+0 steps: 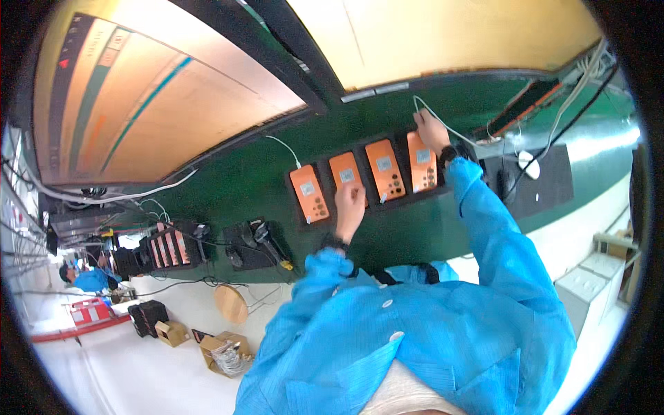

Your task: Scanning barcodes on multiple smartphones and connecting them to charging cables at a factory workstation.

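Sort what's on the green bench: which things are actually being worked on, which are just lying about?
In hand:
- four orange devices in a black tray
- left hand on the second device
- right hand at the fourth device, by a white cable

Lying about:
- white mouse on a black mat
- handheld scanners
- round stool
- cardboard boxes

Left hand (pixel 350 207) covers the lower edge of the second orange device (pixel 345 173); right hand (pixel 433 131) hides the fourth device's (pixel 422 162) top, its grip indiscernible. Device labels too small to read.
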Motion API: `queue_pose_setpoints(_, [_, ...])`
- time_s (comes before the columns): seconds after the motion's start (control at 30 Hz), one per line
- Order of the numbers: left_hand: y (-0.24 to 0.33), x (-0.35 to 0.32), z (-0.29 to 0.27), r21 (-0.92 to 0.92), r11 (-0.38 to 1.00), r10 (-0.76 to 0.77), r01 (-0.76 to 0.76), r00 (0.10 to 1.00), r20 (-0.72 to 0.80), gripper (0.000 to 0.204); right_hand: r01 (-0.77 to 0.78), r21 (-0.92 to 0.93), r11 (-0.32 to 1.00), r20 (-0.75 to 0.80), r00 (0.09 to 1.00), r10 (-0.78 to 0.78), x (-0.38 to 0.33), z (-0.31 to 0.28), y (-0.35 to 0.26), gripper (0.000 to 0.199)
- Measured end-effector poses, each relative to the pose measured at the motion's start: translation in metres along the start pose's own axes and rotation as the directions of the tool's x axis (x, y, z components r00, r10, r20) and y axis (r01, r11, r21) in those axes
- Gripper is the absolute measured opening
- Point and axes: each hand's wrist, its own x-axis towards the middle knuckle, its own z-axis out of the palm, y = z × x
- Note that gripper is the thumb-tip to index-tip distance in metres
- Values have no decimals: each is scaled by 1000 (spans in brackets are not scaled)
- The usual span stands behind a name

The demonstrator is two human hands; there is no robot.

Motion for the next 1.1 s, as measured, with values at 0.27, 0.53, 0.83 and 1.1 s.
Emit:
queue_pose_setpoints(0.27, [-28, 105, 48, 566, 740, 260, -364, 930, 258, 88, -54, -211, 976, -462, 885, -51, -84, -43, 64, 26])
queue_pose_setpoints(0.53, [-32, 108, 63, 541, 750, 262, -381, 922, 286, 101, -469, -12, 883, -436, 797, 417, -170, -52, 150, 51])
queue_pose_setpoints(0.83, [-37, 94, 52, 564, 707, 360, -428, 903, 234, 95, -435, 246, 866, -343, 797, 498, -226, -30, 136, 52])
queue_pose_setpoints(1.1, [-28, 102, 51, 551, 728, 352, -408, 912, 210, 89, -128, 263, 956, -37, 989, 142, -184, 6, -26, 61])
